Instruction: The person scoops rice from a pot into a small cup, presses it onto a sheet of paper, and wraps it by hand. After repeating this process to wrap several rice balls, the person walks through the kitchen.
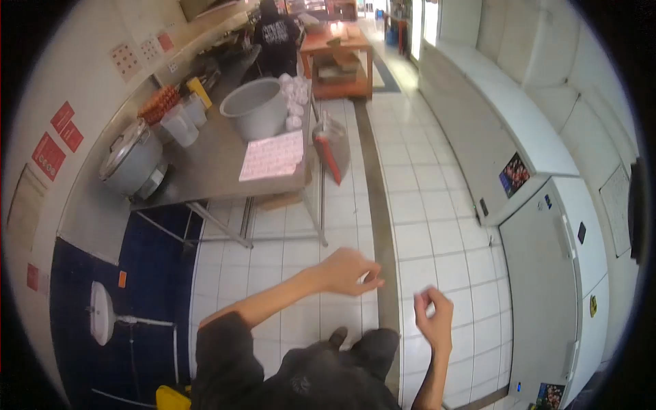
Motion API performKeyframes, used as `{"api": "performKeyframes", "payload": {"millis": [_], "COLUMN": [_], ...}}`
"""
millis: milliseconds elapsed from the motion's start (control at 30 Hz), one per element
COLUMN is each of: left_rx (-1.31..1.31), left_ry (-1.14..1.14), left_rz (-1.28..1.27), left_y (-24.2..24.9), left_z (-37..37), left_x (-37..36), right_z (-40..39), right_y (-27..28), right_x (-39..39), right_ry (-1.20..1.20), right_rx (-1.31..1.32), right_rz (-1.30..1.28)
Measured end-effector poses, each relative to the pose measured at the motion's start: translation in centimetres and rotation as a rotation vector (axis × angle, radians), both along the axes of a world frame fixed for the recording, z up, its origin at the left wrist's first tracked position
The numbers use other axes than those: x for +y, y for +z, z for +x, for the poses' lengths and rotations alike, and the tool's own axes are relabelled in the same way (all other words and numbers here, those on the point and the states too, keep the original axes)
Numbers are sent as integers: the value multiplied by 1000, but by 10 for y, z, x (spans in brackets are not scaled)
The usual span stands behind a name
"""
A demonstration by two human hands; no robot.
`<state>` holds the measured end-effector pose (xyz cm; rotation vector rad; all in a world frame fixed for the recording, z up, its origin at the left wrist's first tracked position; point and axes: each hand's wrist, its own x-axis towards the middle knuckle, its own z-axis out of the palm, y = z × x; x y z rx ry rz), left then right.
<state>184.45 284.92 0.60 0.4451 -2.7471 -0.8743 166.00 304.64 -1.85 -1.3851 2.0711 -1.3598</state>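
Both hands free over the tiled floor [417, 236]. Left hand [348, 272]: fingers loosely curled, a gap inside the curl, nothing seen held. Right hand [435, 318]: same half-curl, lower, farther from the bench [212, 176]. Written paper [273, 157] lies flat at the bench's near right corner, ahead and left of both hands; left is nearer, well apart. Its long axis: cannot tell, foreshortened. Metal pot [256, 121] just beyond; plastic bag [336, 143] beside the right edge.
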Motion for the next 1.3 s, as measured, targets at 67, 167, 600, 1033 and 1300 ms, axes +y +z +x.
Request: {"api": "performKeyframes", "payload": {"millis": [67, 167, 600, 1033, 1300], "left_rx": [31, -75, -275, -96, -214], "left_ry": [-61, 41, 465, 543, 817], "left_rz": [21, -65, 322, 443, 364], "left_y": [-31, -62, -125, -154, -106], "left_z": [-4, 6, -124, -218, -213], "left_x": [-1, -12, 86, -43, -212], "right_z": [-8, -62, -273, -208, -108], "right_y": [-15, -67, -162, 203, 285], "right_x": [-2, 32, 185, -292, -420], "right_ry": [47, -22, -361, 1089, 1502], "right_rx": [-51, 82, 160, 482, 449], "right_rz": [30, 124, 452, -388, -1113]}}
